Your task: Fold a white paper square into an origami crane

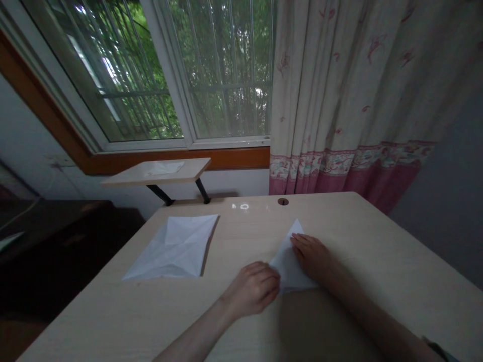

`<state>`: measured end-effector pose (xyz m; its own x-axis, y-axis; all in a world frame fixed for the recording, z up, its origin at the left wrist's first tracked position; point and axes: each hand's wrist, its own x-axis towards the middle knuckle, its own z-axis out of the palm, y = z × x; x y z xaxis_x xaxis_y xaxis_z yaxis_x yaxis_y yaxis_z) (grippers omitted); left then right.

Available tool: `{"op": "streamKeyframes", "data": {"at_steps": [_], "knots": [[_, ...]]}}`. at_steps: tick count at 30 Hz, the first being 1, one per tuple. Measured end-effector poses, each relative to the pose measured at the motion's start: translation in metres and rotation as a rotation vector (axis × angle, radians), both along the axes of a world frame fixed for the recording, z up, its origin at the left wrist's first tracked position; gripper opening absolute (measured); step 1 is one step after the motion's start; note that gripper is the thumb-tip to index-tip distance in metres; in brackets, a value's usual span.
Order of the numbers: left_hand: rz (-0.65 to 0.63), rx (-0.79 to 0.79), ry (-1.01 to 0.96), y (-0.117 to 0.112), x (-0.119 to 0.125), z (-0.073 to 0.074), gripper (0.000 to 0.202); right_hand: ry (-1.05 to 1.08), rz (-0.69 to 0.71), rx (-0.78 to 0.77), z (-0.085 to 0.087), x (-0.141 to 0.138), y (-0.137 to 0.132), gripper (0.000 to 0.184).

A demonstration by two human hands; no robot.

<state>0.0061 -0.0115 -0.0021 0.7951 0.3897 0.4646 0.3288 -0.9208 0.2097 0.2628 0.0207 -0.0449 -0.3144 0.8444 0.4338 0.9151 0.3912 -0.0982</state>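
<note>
A small folded white paper [290, 261] lies on the pale wooden table [370, 251], its point aimed away from me. My right hand [311, 254] lies flat on the paper's right side, fingers stretched out and pressing it down. My left hand [253, 287] is curled with its fingertips pinched on the paper's lower left edge. A second, larger white sheet [174, 247] with crease lines lies flat on the table to the left, apart from both hands.
A cable hole [283, 201] sits near the table's far edge. A small raised shelf [158, 171] on black brackets stands behind the table at the left. Window [169, 70] and patterned curtain [358, 100] lie beyond. A dark cabinet [56, 241] stands left.
</note>
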Motion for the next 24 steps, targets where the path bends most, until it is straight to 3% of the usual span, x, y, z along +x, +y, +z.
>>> {"op": "streamKeyframes", "data": {"at_steps": [6, 13, 20, 24], "knots": [[0.071, 0.197, 0.016, 0.003, -0.002, 0.002, 0.015, -0.06, -0.064, 0.008, 0.007, -0.001, -0.002, 0.035], [0.234, 0.099, -0.021, 0.004, -0.001, -0.002, 0.012, 0.025, -0.05, 0.028, 0.021, 0.002, -0.004, 0.031], [0.263, -0.144, -0.214, 0.006, -0.002, 0.003, 0.01, 0.647, 0.068, 0.1, 0.033, 0.008, 0.002, 0.034], [0.249, -0.189, -0.258, 0.006, -0.003, 0.005, 0.01, 0.892, -0.003, 0.159, 0.04, 0.009, -0.001, 0.037]]}}
